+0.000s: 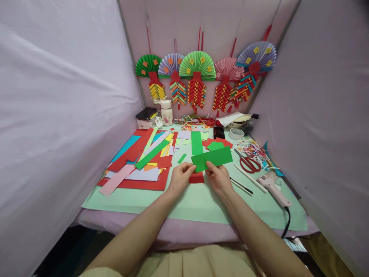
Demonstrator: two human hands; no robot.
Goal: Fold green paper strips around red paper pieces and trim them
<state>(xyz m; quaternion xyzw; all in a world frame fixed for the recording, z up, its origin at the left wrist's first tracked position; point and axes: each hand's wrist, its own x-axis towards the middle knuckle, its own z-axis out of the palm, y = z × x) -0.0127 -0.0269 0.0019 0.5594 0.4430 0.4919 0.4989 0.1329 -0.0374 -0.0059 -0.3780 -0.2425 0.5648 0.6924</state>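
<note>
Both my hands hold one green paper strip (215,157) above the table, tilted up toward the right. My left hand (182,177) pinches its lower left corner between thumb and fingers. With the thumb on its front face, my right hand (219,179) grips the lower edge near the middle. Behind it a second green paper strip (197,143) lies lengthwise on the table. A red paper piece (196,177) lies below the held strip, partly covered. Left of my hands is a small green paper scrap (182,158). The fingers behind the strip are hidden.
Coloured paper sheets (135,184) are piled at the left. Scissors (250,164), a white stick (250,179) and a corded glue gun (273,188) lie at the right. Farther back are a tape roll (236,133), a phone (218,132) and a white bottle (166,112). Paper fans (197,63) hang behind.
</note>
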